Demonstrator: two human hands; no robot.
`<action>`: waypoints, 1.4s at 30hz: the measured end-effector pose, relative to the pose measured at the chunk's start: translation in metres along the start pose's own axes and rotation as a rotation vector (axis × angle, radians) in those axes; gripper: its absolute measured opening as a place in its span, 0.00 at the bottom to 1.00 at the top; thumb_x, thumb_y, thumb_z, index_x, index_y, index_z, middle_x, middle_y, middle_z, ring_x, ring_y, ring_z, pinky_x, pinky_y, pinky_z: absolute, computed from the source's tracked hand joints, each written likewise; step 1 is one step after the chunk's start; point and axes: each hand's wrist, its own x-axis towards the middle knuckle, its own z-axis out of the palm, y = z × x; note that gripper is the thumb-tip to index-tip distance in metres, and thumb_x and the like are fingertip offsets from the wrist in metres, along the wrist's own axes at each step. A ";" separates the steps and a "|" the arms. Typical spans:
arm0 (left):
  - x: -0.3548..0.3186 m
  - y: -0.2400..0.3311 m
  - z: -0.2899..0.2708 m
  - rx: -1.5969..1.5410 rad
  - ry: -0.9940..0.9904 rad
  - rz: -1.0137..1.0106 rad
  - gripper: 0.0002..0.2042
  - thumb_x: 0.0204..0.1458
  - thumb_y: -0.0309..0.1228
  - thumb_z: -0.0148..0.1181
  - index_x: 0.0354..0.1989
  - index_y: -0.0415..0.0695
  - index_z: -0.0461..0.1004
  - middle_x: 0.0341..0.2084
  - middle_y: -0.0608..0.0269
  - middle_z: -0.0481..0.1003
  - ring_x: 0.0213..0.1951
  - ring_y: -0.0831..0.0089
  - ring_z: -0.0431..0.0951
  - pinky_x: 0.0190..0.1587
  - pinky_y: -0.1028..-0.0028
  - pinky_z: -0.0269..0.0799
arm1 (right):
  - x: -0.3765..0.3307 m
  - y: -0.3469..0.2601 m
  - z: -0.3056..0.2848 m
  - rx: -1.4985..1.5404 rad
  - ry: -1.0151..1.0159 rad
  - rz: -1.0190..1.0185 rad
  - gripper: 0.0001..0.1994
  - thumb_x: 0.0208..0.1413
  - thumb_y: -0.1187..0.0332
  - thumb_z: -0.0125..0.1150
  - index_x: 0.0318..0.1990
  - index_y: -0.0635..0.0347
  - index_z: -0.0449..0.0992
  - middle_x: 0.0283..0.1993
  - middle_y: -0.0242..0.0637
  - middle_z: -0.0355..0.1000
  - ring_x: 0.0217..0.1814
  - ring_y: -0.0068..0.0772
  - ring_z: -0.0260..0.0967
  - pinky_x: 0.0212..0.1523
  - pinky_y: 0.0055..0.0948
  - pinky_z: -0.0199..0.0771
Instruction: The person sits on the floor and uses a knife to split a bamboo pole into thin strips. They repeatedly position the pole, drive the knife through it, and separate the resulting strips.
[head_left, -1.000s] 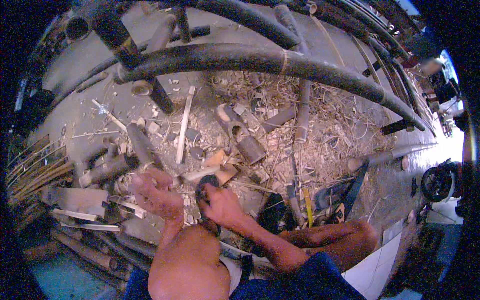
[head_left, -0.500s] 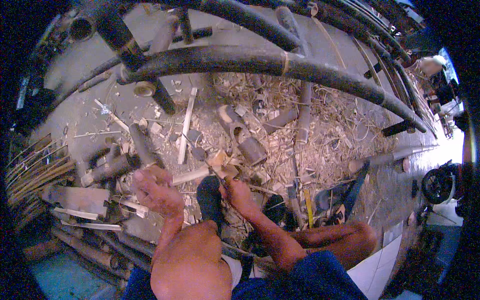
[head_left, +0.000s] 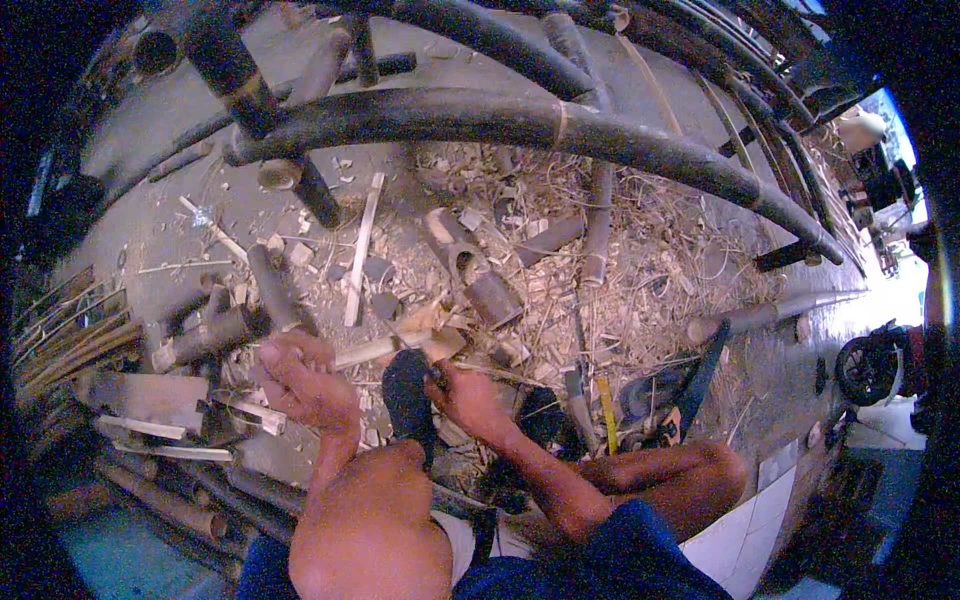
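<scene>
My left hand (head_left: 312, 385) is held above my raised left leg, its fingers curled closed. Whatever they hold, if anything, is too blurred to tell. Beside the dark-covered foot (head_left: 408, 395), my right hand (head_left: 470, 398) is closed on a slim hand tool whose dark flat end (head_left: 386, 305) points up and to the left. A pale split bamboo strip (head_left: 368, 350) lies between and just beyond the hands, close to some light wood pieces. Farther ahead rests a short bamboo section (head_left: 478, 275) with a hole cut in its side.
Shavings and offcuts (head_left: 640, 240) cover the floor ahead. A long curved bamboo pole (head_left: 430, 115) spans the far side. At the left are a bundle of thin strips (head_left: 80, 350) and short bamboo pieces (head_left: 215, 335). A yellow strip (head_left: 608, 415) lies right; a wheel (head_left: 865, 370) stands farther right.
The view has shifted slightly. My right hand, with the tool, has drawn a little closer to the dark-covered foot; the tool's flat end sits lower. My left hand stays nearly in place.
</scene>
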 end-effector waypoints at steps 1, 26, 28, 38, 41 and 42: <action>0.001 -0.001 0.002 0.031 0.036 -0.029 0.23 0.65 0.48 0.41 0.20 0.48 0.58 0.13 0.70 0.58 0.16 0.81 0.56 0.18 0.77 0.51 | -0.005 0.001 0.006 0.026 -0.025 -0.003 0.16 0.56 0.56 0.59 0.43 0.59 0.71 0.29 0.55 0.74 0.34 0.60 0.74 0.34 0.54 0.73; 0.011 -0.022 -0.034 -0.306 0.008 -0.239 0.16 0.62 0.39 0.43 0.22 0.47 0.59 0.09 0.67 0.58 0.10 0.78 0.55 0.11 0.74 0.53 | -0.004 0.055 0.018 -0.044 -0.143 0.112 0.22 0.55 0.52 0.58 0.42 0.66 0.72 0.31 0.59 0.74 0.32 0.63 0.73 0.33 0.54 0.75; 0.008 -0.029 -0.029 -0.250 0.056 -0.155 0.13 0.62 0.38 0.44 0.26 0.46 0.62 0.11 0.67 0.61 0.12 0.78 0.58 0.15 0.75 0.58 | -0.009 0.054 0.026 -0.041 -0.237 0.245 0.22 0.55 0.52 0.58 0.42 0.66 0.71 0.32 0.60 0.74 0.34 0.63 0.73 0.36 0.54 0.75; -0.041 -0.120 -0.052 -0.120 -0.197 -0.213 0.12 0.63 0.37 0.44 0.30 0.44 0.59 0.21 0.64 0.64 0.25 0.74 0.67 0.36 0.68 0.71 | -0.004 0.009 -0.014 0.050 -0.168 0.283 0.19 0.54 0.55 0.57 0.37 0.67 0.74 0.32 0.61 0.74 0.37 0.65 0.73 0.40 0.54 0.71; -0.050 -0.128 -0.057 -0.007 -0.279 -0.065 0.12 0.64 0.37 0.42 0.32 0.43 0.59 0.22 0.61 0.65 0.25 0.73 0.68 0.36 0.68 0.71 | 0.010 -0.017 -0.021 0.192 0.090 0.059 0.18 0.56 0.56 0.58 0.39 0.65 0.73 0.31 0.59 0.74 0.34 0.63 0.73 0.37 0.54 0.72; -0.050 -0.128 -0.057 0.045 -0.320 -0.025 0.12 0.64 0.38 0.42 0.32 0.43 0.59 0.22 0.61 0.65 0.26 0.73 0.68 0.35 0.68 0.71 | 0.014 -0.022 -0.020 0.295 0.198 -0.065 0.17 0.56 0.57 0.58 0.39 0.65 0.73 0.31 0.59 0.74 0.34 0.63 0.73 0.37 0.54 0.72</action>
